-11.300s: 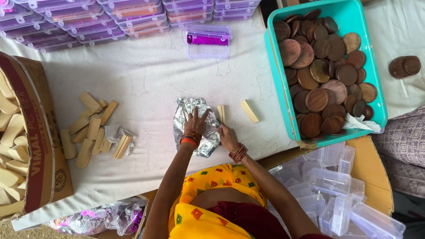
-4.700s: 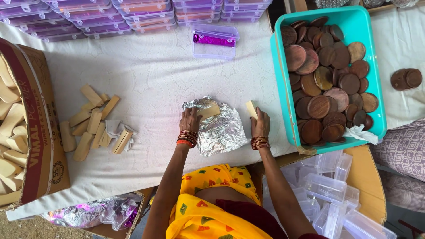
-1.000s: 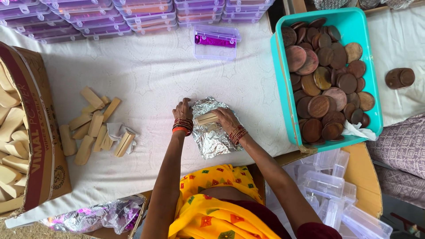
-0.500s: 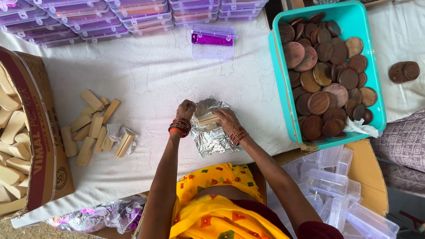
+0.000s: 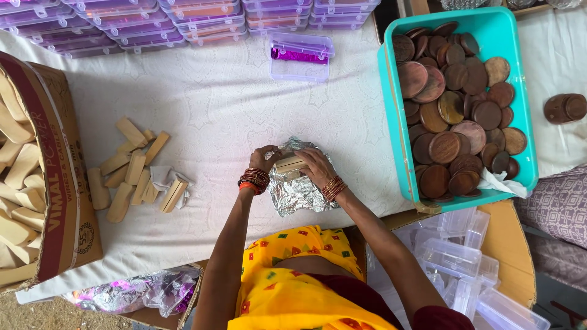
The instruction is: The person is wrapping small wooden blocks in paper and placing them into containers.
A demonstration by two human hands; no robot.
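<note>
Lying half-wrapped, pale wooden blocks (image 5: 290, 164) in crinkled foil (image 5: 299, 192)

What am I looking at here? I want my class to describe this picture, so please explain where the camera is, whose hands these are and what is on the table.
The camera sits on a person's head and looks straight down. The left hand and right hand belong to that person. Together they hold a small stack of pale wooden blocks over a crumpled sheet of foil. All this rests on a white tablecloth. To the left lie loose wooden blocks and a cardboard box of more. To the right, a turquoise tub holds dark wooden discs. Small lidded plastic boxes line the far edge.
</note>
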